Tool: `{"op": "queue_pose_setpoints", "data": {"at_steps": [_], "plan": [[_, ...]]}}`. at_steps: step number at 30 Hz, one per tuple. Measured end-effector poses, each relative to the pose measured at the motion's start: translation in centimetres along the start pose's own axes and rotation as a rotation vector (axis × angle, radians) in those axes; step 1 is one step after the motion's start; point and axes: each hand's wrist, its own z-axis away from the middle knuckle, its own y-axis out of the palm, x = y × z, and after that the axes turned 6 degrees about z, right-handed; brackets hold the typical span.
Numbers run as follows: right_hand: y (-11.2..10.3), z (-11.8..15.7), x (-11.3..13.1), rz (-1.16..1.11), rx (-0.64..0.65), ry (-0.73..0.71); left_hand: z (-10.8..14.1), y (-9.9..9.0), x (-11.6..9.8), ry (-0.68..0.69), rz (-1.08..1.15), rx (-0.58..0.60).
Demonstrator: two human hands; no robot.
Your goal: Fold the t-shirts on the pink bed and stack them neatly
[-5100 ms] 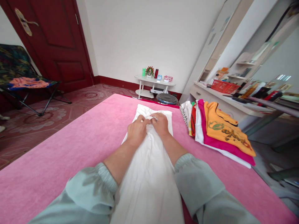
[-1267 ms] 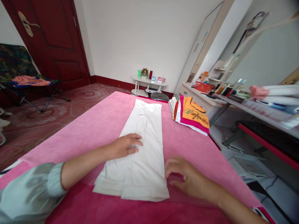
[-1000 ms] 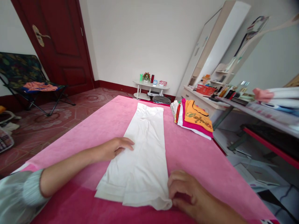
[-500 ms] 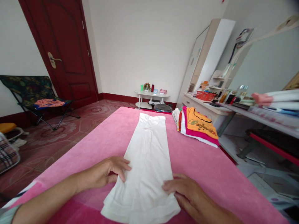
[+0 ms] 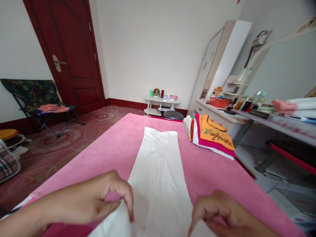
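Pinching the white garment [image 5: 159, 171] near edge, left hand [image 5: 98, 199] and right hand [image 5: 219, 215] grip its corners.

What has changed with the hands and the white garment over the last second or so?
Both hands came back to the near hem: the left hand and right hand, flat on the white garment before, now pinch its near corners and lift them. The garment's far end and the stack of folded clothes stayed put.

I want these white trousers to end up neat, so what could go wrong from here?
Both the left hand and the right hand pinch only the near corners of the white trousers, so the middle may sag and crease. Swinging the cloth sideways might brush the stack of folded clothes nearby.
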Motion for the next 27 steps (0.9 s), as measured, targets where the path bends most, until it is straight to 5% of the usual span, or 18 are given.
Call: {"op": "queue_pose_setpoints", "data": {"at_steps": [5, 10, 13, 16, 24, 27], "plan": [[-6.3, -10.8, -1.3, -0.333, -0.408, -0.064, -8.4, -7.2, 3.0, 0.057, 0.184, -0.503], [-10.0, -21.9, -9.0, -0.245, -0.805, 0.014, -19.0, -12.1, 9.9, -0.177, 0.109, -0.969], [-9.7, -25.2, -14.7, -0.017, -0.899, -0.041, -22.1, -12.3, 14.4, -0.213, 0.034, -1.037], [-9.0, -26.1, -17.5, 0.182, -0.891, -0.113, -23.1, -11.8, 17.5, -0.148, -0.2, -1.044], [-9.2, -26.3, -16.3, 0.36, -1.007, -0.156, -24.4, -12.6, 17.9, 0.124, -0.347, -1.045], [-9.4, -26.4, -16.6, 0.458, -1.02, -0.096, -24.8, -13.3, 17.8, 0.127, -0.431, -1.03]]}}
